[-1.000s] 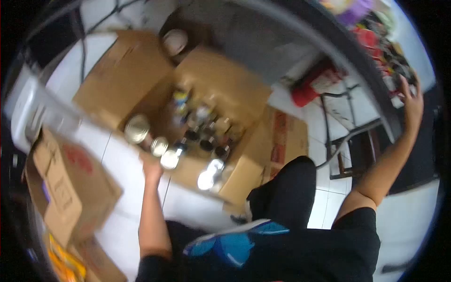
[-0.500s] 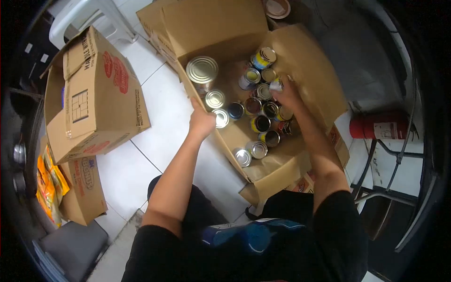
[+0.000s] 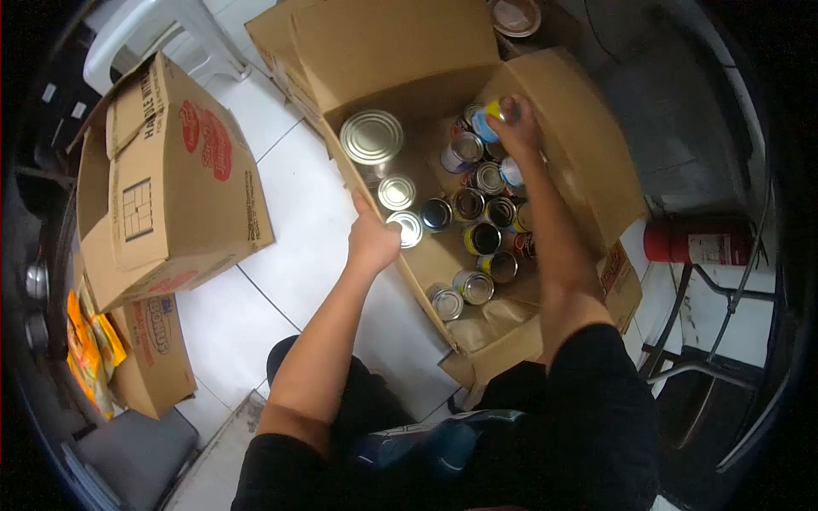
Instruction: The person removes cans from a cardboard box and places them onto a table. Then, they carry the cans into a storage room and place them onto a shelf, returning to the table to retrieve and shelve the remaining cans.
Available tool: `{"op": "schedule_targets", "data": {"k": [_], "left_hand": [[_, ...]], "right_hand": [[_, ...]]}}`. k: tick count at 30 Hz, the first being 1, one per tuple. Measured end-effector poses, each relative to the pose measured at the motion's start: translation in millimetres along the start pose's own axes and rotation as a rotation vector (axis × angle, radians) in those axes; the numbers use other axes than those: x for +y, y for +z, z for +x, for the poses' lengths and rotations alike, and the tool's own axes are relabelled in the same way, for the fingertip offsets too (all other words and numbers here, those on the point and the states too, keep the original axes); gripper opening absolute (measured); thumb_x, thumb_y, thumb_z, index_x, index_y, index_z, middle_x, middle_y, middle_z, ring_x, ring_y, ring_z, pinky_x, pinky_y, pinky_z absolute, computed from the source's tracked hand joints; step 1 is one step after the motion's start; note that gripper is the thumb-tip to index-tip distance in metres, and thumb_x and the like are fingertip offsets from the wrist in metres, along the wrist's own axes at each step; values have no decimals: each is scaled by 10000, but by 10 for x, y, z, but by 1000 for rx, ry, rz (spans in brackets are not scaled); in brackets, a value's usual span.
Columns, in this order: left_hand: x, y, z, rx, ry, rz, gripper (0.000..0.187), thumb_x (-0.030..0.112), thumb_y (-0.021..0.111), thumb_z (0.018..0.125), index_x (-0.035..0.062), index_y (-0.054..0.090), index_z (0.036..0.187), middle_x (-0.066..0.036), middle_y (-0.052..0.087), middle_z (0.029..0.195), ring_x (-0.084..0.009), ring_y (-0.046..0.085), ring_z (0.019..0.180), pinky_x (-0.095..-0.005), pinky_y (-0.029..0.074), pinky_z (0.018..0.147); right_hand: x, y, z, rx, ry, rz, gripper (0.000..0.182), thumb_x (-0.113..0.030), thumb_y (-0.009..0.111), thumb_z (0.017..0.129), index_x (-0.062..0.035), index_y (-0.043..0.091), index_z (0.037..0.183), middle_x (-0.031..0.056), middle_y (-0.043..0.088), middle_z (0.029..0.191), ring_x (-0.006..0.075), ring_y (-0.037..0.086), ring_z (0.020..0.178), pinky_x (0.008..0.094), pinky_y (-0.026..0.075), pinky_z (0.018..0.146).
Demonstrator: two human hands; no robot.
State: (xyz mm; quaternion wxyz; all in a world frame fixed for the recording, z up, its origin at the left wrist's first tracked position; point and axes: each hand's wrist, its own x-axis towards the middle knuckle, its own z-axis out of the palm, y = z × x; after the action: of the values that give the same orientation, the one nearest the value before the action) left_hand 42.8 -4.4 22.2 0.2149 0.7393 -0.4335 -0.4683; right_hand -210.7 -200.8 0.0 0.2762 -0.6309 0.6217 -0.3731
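An open cardboard box (image 3: 567, 153) holds several metal cans standing in its bottom. My right hand (image 3: 520, 134) is closed around a blue and yellow can (image 3: 486, 124), tilted above the cans at the box's back right. Closed on the box's left wall is my left hand (image 3: 375, 243), beside a small silver-lidded can (image 3: 406, 228). A wide, large can (image 3: 371, 138) stands in the back left corner. Dark-topped cans, such as one can (image 3: 482, 239), cluster near the middle. My right forearm covers part of the cans on the right.
To the left, another cardboard box (image 3: 209, 187) with red print leans over a smaller box (image 3: 158, 341) and orange packets (image 3: 92, 349). A white plastic stool (image 3: 204, 34) stands behind. On the right are a red cylinder (image 3: 694, 243) and a metal frame (image 3: 728, 294).
My right hand has moved toward the back of the box. The white can it was at is now lower in the cluster, and the hand now holds the blue and yellow can, lifted and tilted.
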Motion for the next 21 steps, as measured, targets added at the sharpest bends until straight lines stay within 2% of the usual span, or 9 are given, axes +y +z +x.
{"op": "schedule_targets", "data": {"k": [4,5,7,8,9,11,15,20,21], "left_hand": [[-190,238,105,180,126,-214,849,100,578,716,-26,114,1416,-324,480,1224,-430,487,1144,-448,378,974],[-104,219,12,381,305,20,829,88,590,701,-2,165,1407,-310,450,1252,-434,451,1170,-472,357,982],[179,138,-204,796,668,482,797,63,613,671,46,267,1388,-282,391,1308,-444,379,1223,-518,316,999],[254,203,-196,774,880,364,710,59,633,649,89,388,1315,-245,386,1294,-453,361,1199,-565,299,974],[441,263,-229,614,986,248,678,53,645,641,91,427,1282,-236,407,1278,-422,399,1172,-515,335,964],[760,695,-9,216,930,242,695,102,695,634,81,426,1275,-228,412,1285,-400,418,1164,-478,367,947],[1321,1712,624,161,817,373,654,191,754,634,59,492,1218,-200,498,1207,-392,461,1130,-455,417,898],[1462,2295,1132,-156,906,35,524,262,751,670,47,546,1102,-211,577,1101,-375,566,1010,-422,473,850],[1511,2232,997,-82,862,62,581,259,799,627,47,542,1103,-170,593,1107,-351,583,1006,-386,483,838]], "right_hand": [[-411,-1132,-1121,-41,160,315,722,25,720,693,-26,323,1294,138,447,1309,216,459,1192,356,407,972],[-721,-1438,-1477,-13,289,329,798,24,723,688,-41,269,1342,142,421,1333,222,421,1235,365,382,1007],[-483,-2063,-2083,21,205,56,889,-33,791,629,-32,282,1358,126,427,1297,248,406,1255,372,358,1036],[-795,-2219,-2355,79,183,195,907,-73,812,593,-6,309,1345,123,452,1250,257,424,1235,370,366,1031],[-842,-2477,-2647,75,238,120,886,-106,791,619,-2,305,1353,132,418,1304,270,394,1264,372,323,1055],[-1034,-2838,-3175,151,360,-92,877,-208,776,629,16,325,1347,148,403,1333,283,393,1264,375,290,1066],[-1539,-3456,-3965,273,229,-608,940,-470,769,532,42,443,1250,164,497,1189,279,513,1081,380,412,928],[-2538,-3864,-4567,628,176,-321,1122,-557,794,493,44,336,1323,162,502,1139,253,525,1048,382,445,893],[-2635,-3976,-4695,708,110,-368,1169,-582,799,483,45,313,1341,170,498,1147,262,525,1058,383,441,907]]}}
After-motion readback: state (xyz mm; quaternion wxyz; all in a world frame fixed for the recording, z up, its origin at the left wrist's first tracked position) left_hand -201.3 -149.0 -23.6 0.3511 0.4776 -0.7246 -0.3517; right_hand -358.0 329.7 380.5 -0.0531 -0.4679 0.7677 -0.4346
